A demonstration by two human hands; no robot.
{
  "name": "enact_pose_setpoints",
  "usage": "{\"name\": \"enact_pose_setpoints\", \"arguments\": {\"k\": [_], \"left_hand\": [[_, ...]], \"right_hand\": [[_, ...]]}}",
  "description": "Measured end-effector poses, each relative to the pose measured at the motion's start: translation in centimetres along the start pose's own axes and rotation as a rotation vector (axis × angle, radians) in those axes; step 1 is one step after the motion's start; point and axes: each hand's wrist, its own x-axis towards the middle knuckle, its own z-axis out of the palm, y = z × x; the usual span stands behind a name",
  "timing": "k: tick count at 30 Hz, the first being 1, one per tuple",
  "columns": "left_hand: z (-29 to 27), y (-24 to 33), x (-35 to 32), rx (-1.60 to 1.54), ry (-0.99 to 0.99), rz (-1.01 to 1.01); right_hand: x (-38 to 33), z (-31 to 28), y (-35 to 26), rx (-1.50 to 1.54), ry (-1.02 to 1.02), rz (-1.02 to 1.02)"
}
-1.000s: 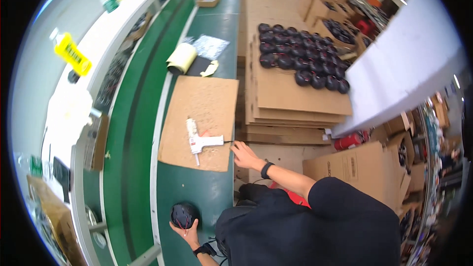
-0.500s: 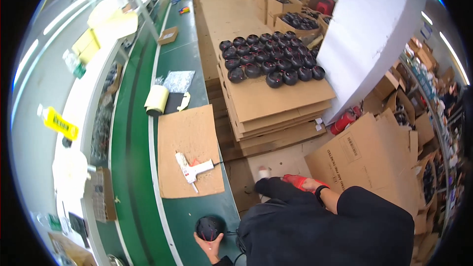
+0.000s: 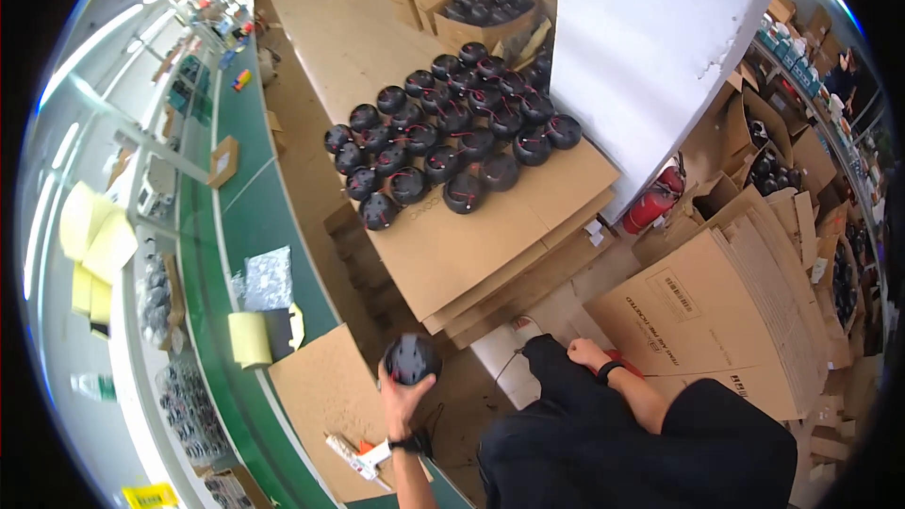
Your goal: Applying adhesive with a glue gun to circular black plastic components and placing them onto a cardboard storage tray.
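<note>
My left hand (image 3: 400, 403) grips a round black shell (image 3: 412, 360) with slots in its surface, thumb on one side and fingers on the other. The shell is held up over the right edge of the bench, beyond a white glue gun (image 3: 360, 457) that lies on a cardboard sheet (image 3: 330, 396). My right hand (image 3: 588, 355) is closed in a loose fist above my dark-clothed leg; a red thing (image 3: 622, 365) shows behind its wrist. Ahead, many similar black shells (image 3: 443, 162) with thin red lines stand in rows on stacked cardboard (image 3: 471, 259).
A white pillar (image 3: 650, 57) rises beside the stack, a red fire extinguisher (image 3: 655, 200) at its foot. Flattened cartons (image 3: 698, 311) lean at right. On the green bench (image 3: 247, 217) are a yellow roll (image 3: 249, 339) and a plastic bag (image 3: 270, 278). Filled boxes (image 3: 490, 24) stand behind.
My left hand has lifted the black shell off the bench and carried it forward. My view has turned, bringing the stack closer. My right hand now shows as a fist beside the red thing.
</note>
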Motion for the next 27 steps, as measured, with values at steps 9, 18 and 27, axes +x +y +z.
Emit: {"name": "enact_pose_setpoints", "arguments": {"k": [9, 18, 27], "left_hand": [[18.2, -3.2, 30.2, 0.049, 0.169, -0.088], [23.6, -4.6, 40.1, -0.071, 0.286, -0.102], [21.4, -8.6, 37.5, -0.182, 0.110, -0.056]], "right_hand": [[-4.9, -6.2, 5.9, 0.884, -0.070, 0.284], [-10.4, -4.6, 12.6, 0.298, -0.155, 0.347], [-1.3, -7.6, 6.4, 0.535, -0.053, 0.273]]}}
